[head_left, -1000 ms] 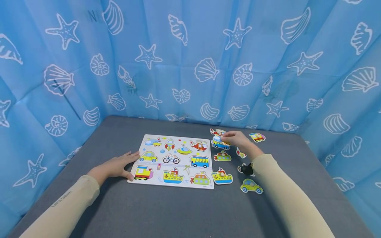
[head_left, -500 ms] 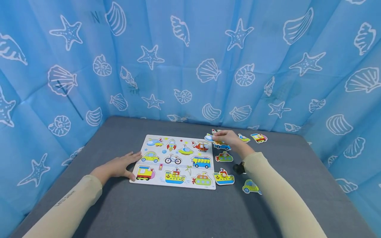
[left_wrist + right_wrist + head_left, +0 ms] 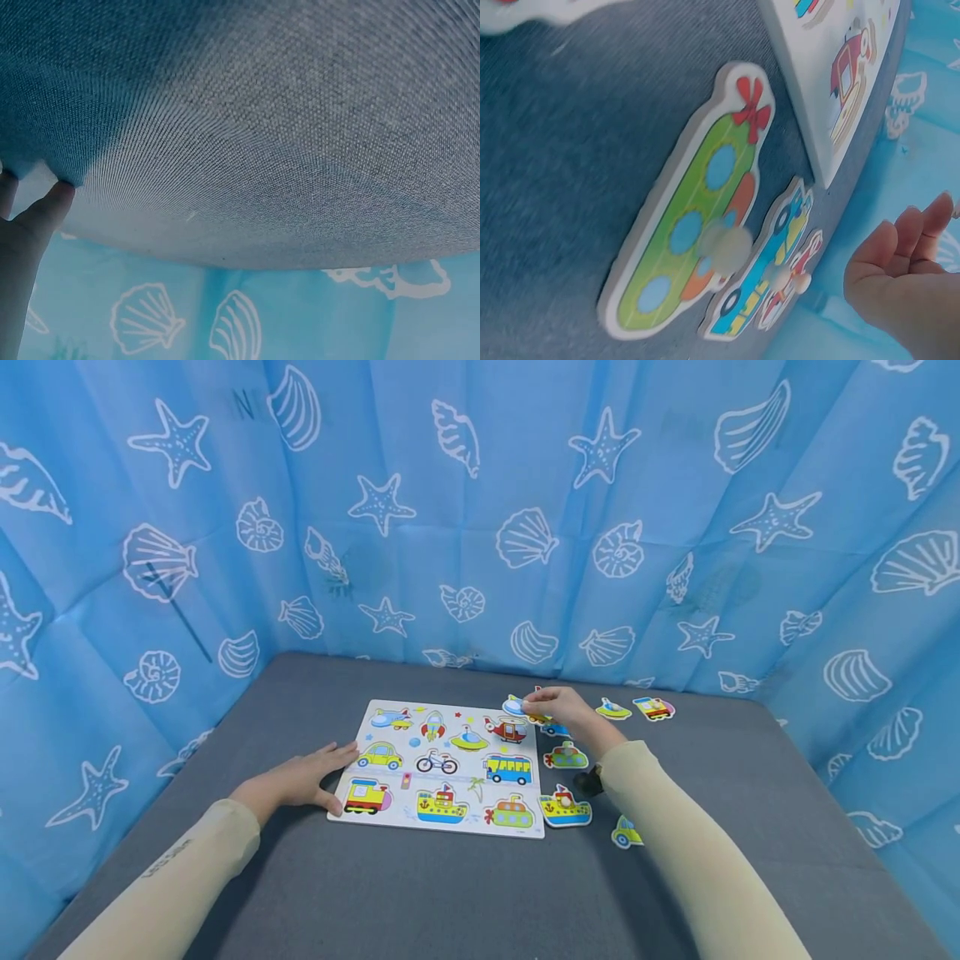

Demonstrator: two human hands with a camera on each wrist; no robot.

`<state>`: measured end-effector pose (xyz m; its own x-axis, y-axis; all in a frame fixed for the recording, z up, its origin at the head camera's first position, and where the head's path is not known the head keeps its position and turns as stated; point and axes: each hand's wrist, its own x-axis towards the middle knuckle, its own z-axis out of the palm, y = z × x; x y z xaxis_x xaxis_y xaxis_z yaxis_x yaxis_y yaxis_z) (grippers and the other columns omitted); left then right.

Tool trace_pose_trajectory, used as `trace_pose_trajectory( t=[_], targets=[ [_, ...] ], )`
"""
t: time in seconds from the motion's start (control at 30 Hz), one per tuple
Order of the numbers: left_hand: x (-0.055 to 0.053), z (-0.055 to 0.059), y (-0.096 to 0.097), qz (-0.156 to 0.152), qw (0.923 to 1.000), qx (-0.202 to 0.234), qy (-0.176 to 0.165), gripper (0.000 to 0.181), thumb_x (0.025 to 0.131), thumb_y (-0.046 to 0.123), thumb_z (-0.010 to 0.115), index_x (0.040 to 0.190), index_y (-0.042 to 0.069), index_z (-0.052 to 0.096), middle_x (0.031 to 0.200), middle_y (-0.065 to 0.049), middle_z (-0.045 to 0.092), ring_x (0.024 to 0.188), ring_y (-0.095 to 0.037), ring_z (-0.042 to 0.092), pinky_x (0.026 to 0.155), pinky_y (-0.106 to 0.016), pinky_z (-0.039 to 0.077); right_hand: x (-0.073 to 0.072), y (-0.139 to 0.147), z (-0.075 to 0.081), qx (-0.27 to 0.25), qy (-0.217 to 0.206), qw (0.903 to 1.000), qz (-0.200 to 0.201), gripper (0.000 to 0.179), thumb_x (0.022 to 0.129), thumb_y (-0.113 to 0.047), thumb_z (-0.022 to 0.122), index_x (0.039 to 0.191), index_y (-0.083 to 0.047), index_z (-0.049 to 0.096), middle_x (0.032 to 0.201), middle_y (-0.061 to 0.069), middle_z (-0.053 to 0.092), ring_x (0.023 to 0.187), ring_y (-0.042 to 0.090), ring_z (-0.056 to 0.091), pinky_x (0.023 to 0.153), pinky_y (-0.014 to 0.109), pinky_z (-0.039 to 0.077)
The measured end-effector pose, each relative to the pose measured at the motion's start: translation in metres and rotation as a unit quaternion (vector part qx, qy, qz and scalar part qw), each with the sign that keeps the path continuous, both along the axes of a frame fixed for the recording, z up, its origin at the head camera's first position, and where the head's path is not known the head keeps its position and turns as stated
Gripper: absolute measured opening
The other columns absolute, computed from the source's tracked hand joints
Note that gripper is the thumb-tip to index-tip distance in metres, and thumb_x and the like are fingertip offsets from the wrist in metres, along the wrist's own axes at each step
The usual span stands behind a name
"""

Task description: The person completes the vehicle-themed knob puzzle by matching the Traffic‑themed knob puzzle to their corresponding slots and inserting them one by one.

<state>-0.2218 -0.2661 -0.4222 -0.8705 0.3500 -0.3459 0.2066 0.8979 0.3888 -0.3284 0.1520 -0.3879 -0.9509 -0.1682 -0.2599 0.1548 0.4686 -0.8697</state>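
A white puzzle board point(image 3: 457, 793) printed with vehicles lies on the grey table. My left hand point(image 3: 296, 778) rests at its left edge, fingers spread; the left wrist view shows some of its fingers point(image 3: 54, 206) against the grey cloth. My right hand point(image 3: 562, 710) pinches an airplane puzzle piece point(image 3: 513, 705) above the board's upper right corner. In the right wrist view this hand point(image 3: 907, 262) has curled fingers, and the piece is out of sight. Below it lie the bus piece point(image 3: 556, 730) and the submarine piece point(image 3: 566, 757), both with knobs.
Right of the board lie a boat piece point(image 3: 566, 810), a car piece point(image 3: 626, 832), a flying saucer piece point(image 3: 613, 710) and a train piece point(image 3: 654, 708). The helicopter piece point(image 3: 791, 281) sits beyond the bus. A blue shell-print curtain point(image 3: 465, 510) encloses the table's back and sides.
My right hand has lifted the airplane piece away from over the bus piece and carried it left toward the board. The flying saucer piece has come into sight. My left hand stays at the board.
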Motion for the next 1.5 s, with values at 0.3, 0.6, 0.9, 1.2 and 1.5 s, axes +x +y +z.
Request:
trace_pose_trajectory(
  t=[0.3,0.6,0.9,1.2,1.5],
  targets=[
    [0.001,0.0,0.0,-0.011,0.9999,0.003,0.007,0.112,0.068,0.056,0.079,0.154,0.008,0.026,0.159,-0.018,0.02,0.144,-0.045,0.011,0.105,-0.072,0.013,0.001,-0.016,0.002,-0.003,0.001,0.9999,0.011,0.034,0.096,-0.026,0.064,0.121,-0.004,0.064,0.125,0.013,0.06,0.122,0.03,0.05,0.107,0.051,0.033],
    [0.001,-0.002,-0.001,-0.006,0.9999,0.001,0.013,0.112,0.067,0.058,0.078,0.154,0.01,0.026,0.159,-0.017,0.021,0.144,-0.044,0.011,0.104,-0.072,0.016,-0.001,-0.035,0.0,-0.027,-0.013,0.9995,0.014,0.032,0.094,-0.024,0.066,0.119,-0.005,0.065,0.124,0.011,0.06,0.12,0.028,0.051,0.107,0.049,0.034],
    [0.001,-0.001,0.0,-0.012,0.9999,-0.002,0.012,0.112,0.068,0.057,0.078,0.154,0.009,0.026,0.159,-0.016,0.02,0.144,-0.044,0.011,0.104,-0.072,0.016,0.002,-0.05,-0.001,-0.029,-0.024,0.9991,0.022,0.031,0.094,-0.024,0.067,0.118,-0.005,0.065,0.125,0.011,0.06,0.121,0.028,0.049,0.106,0.049,0.035],
    [0.0,-0.001,-0.001,-0.008,0.9999,0.005,0.009,0.111,0.068,0.057,0.078,0.154,0.011,0.025,0.16,-0.015,0.019,0.145,-0.043,0.01,0.105,-0.071,0.014,0.003,-0.064,-0.004,-0.028,-0.017,0.9988,0.035,0.029,0.093,-0.026,0.068,0.115,-0.006,0.067,0.122,0.01,0.061,0.118,0.028,0.052,0.104,0.049,0.037],
    [0.002,0.0,-0.001,-0.014,0.9998,0.011,0.01,0.111,0.069,0.057,0.077,0.154,0.01,0.025,0.16,-0.015,0.02,0.144,-0.043,0.011,0.105,-0.071,0.017,0.001,-0.081,-0.008,-0.024,-0.024,0.9989,0.031,0.028,0.091,-0.026,0.07,0.113,-0.009,0.069,0.116,0.008,0.064,0.115,0.026,0.054,0.104,0.048,0.037]
  ],
)
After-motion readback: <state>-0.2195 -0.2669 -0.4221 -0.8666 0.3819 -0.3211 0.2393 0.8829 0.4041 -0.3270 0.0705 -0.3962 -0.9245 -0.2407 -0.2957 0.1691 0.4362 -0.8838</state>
